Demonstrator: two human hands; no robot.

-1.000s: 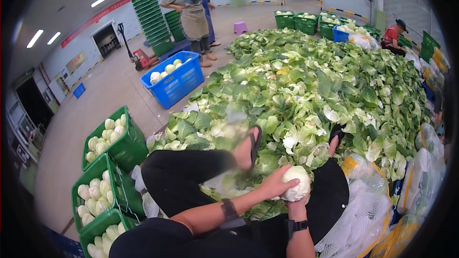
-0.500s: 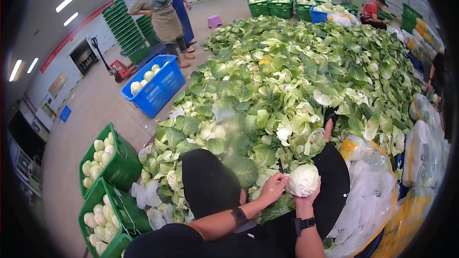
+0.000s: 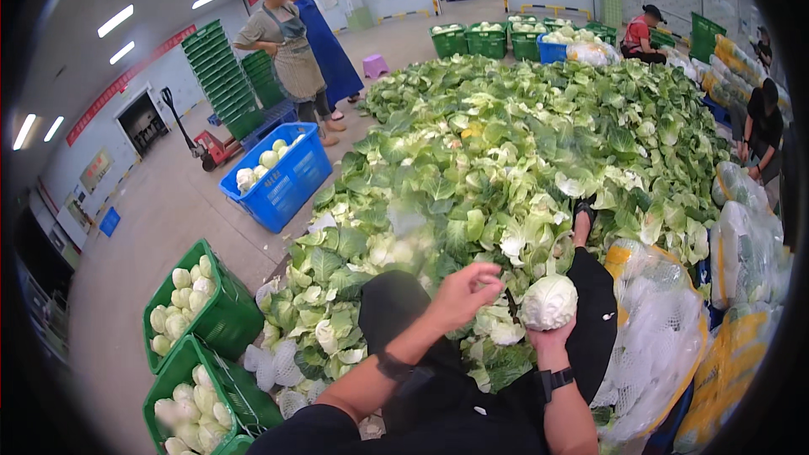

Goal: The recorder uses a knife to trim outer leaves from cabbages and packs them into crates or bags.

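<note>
My right hand (image 3: 552, 337) cups a pale, trimmed cabbage (image 3: 549, 302) from below, the palm and fingers against its underside. To its left, my left hand (image 3: 465, 293) is raised over the leaves. Its fingers are partly stretched, with the thumb apart, and nothing shows between them. A gap separates this hand from the cabbage. A thin dark strip lies between the two; I cannot make out what it is. Loose green cabbage leaves (image 3: 480, 168) form a wide heap in front of me and around my legs.
Green crates (image 3: 240, 320) of cabbages stand at lower left, with a blue crate (image 3: 286, 190) beyond. Bagged white netting (image 3: 653, 329) lies at my right. Two people (image 3: 291, 59) stand at far left; others work along the right side. A red pallet jack (image 3: 215, 147) stands near stacked crates.
My left hand has drawn away from the cabbage, up and to the left, and its fingers have spread. The cabbage stays in my right hand, slightly higher in view. The view has shifted.
</note>
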